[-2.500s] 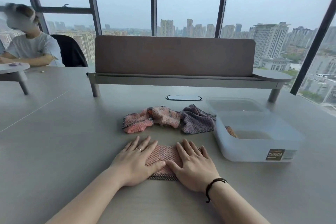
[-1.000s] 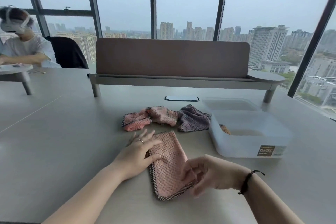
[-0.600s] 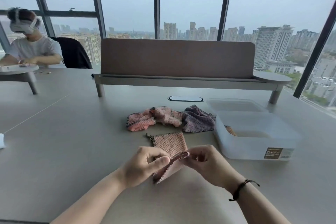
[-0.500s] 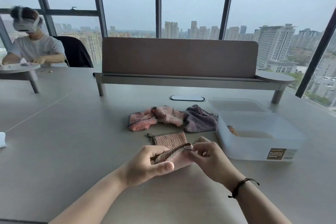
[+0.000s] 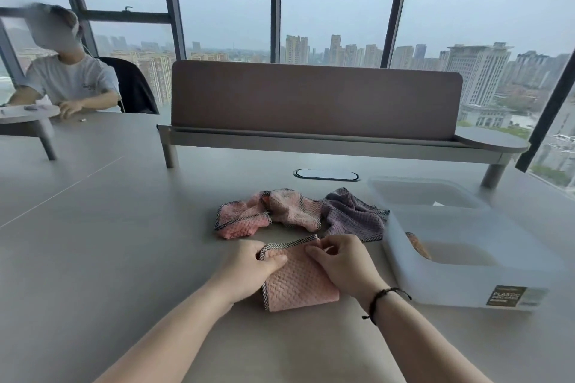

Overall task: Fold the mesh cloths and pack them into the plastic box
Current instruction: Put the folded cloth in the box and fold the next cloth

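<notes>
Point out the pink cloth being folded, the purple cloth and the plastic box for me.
pink cloth (image 5: pixel 298 284), head view, on its top face between the hands.
purple cloth (image 5: pixel 351 218), head view, on its crumpled middle.
plastic box (image 5: pixel 460 284), head view, on its near wall.

There is a single view, taken from a wide-angle camera worn on the person's head. It looks forward and down across the tabletop (image 5: pixel 93 258), with both forearms entering from the bottom edge, so the left hand (image 5: pixel 249 267) and right hand (image 5: pixel 342 264) sit low and near the lens, just below frame centre. The plastic box (image 5: pixel 466 286) lies close by, to the right of the hands. Beyond the hands the view reaches the desk divider (image 5: pixel 314 99) and, behind that, tall windows (image 5: pixel 336 3) filling the upper half. Straight lines bow toward the frame edges. No second view overlaps this one.
</notes>
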The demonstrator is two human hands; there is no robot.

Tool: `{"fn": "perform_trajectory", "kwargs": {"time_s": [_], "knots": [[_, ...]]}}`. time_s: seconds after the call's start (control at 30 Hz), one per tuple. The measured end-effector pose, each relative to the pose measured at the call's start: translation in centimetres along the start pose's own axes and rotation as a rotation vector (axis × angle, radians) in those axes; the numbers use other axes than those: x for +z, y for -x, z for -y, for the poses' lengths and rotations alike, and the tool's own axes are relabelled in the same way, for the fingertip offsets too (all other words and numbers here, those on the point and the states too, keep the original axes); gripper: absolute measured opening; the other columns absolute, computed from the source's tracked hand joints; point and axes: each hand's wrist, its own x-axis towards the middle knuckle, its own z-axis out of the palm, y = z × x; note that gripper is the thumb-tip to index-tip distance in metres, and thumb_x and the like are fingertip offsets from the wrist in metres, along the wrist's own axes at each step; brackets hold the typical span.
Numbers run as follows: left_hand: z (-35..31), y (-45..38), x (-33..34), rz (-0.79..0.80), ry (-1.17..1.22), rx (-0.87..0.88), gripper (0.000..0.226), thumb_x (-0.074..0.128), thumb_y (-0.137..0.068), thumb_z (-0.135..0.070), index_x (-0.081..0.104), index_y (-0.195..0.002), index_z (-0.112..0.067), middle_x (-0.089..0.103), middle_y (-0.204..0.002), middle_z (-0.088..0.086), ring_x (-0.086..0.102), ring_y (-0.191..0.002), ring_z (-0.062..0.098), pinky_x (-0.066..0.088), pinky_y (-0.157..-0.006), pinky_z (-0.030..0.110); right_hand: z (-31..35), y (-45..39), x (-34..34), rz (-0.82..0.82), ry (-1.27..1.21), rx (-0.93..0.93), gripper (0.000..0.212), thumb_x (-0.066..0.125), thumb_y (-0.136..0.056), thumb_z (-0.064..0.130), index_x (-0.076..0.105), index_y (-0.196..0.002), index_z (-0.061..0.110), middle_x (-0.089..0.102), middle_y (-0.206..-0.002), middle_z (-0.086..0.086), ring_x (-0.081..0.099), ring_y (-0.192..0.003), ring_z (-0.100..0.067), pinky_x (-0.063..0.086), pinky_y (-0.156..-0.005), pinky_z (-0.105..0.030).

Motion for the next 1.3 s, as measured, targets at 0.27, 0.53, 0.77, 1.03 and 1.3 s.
{"fn": "perform_trajectory", "kwargs": {"time_s": [0.27, 0.53, 0.77, 1.03, 1.3], "knots": [[-0.3, -0.3, 1.4, -0.239, -0.310, 0.065, 0.033, 0.075, -0.079, -0.045, 0.064, -0.079, -0.014, 0.068, -0.070, 0.000, 0.064, -0.066, 0.012, 0.040, -0.053, 0.023, -0.2, -0.9, 1.5, -0.091, 0.214, -0.021, 0.016, 0.073, -0.079, 0.040, 0.064, -0.083, 0.027, 0.065, -0.080, 0.010, 0.063, -0.086, -0.015, 0.044, -0.068, -0.028], [-0.5, 1.2, 2.0, -0.432, -0.620, 0.222, 0.047, 0.071, -0.076, -0.058, 0.043, -0.104, -0.032, 0.062, -0.091, -0.007, 0.068, -0.081, 0.025, 0.052, -0.060, 0.035, -0.3, 0.2, 1.5, -0.163, 0.413, -0.061, 0.036, 0.061, -0.084, 0.055, 0.052, -0.108, 0.031, 0.063, -0.107, 0.005, 0.063, -0.101, -0.026, 0.046, -0.072, -0.034], [0.8, 1.1, 1.6, -0.245, -0.570, 0.491, 0.028, 0.048, -0.085, -0.049, 0.064, -0.098, -0.030, 0.064, -0.098, -0.014, 0.064, -0.091, 0.014, 0.052, -0.079, 0.034, -0.6, 1.9, 1.3, 0.034, 0.419, -0.643, 0.035, 0.046, -0.096, 0.041, 0.058, -0.127, 0.032, 0.055, -0.138, 0.014, 0.047, -0.131, -0.009, 0.037, -0.110, -0.034], [2.1, 0.6, 1.7, -0.024, -0.603, 0.481, 0.045, 0.032, -0.089, -0.048, 0.060, -0.119, -0.029, 0.059, -0.133, -0.014, 0.051, -0.126, 0.006, 0.038, -0.107, 0.024, -0.7, 2.6, 1.3, 0.402, 0.653, -0.325, 0.067, 0.015, -0.096, 0.067, 0.004, -0.156, 0.038, -0.003, -0.164, 0.018, -0.008, -0.150, -0.003, -0.004, -0.123, -0.040], [1.9, 0.5, 1.6, 0.164, -0.689, 0.398, 0.074, 0.006, -0.082, -0.058, 0.036, -0.145, -0.035, 0.023, -0.161, -0.017, 0.014, -0.150, 0.003, 0.005, -0.124, 0.031, -0.7, 3.0, 1.2, 0.383, 0.660, -0.246, 0.079, 0.016, -0.090, 0.075, 0.002, -0.157, 0.035, -0.009, -0.165, 0.011, -0.012, -0.150, -0.004, -0.005, -0.123, -0.044]]}}
